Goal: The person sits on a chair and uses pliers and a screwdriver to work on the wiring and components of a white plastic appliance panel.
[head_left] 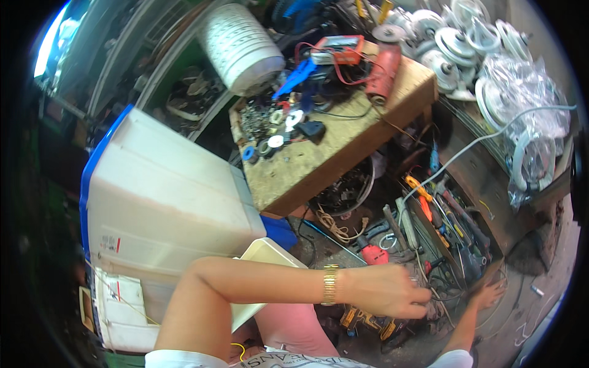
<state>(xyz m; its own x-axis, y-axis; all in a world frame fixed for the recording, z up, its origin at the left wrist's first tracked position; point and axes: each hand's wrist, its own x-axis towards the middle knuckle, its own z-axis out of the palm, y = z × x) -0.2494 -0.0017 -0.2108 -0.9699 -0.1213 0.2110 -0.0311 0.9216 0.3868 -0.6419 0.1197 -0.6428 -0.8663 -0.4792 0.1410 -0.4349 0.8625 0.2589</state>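
My left hand [392, 289], with a gold watch at the wrist, hangs over tools and cables, its fingers loosely bent and apart. Below it is a yellow-black power tool [359, 319]; just above lies a red power tool [373, 253]. My right hand [488, 294] has its fingers spread at the near end of a long toolbox [494, 242] holding several screwdrivers, pliers and other hand tools. A cream plastic tray [257, 250] is partly hidden behind my left forearm.
A wooden bench [294, 178] carries small parts, an orange meter [346, 52] and a red grinder [385, 70]. A large white bin [165, 184] with blue rim stands left. White round fittings [454, 49] and bagged parts are piled right. A grey cable [478, 141] crosses above the toolbox.
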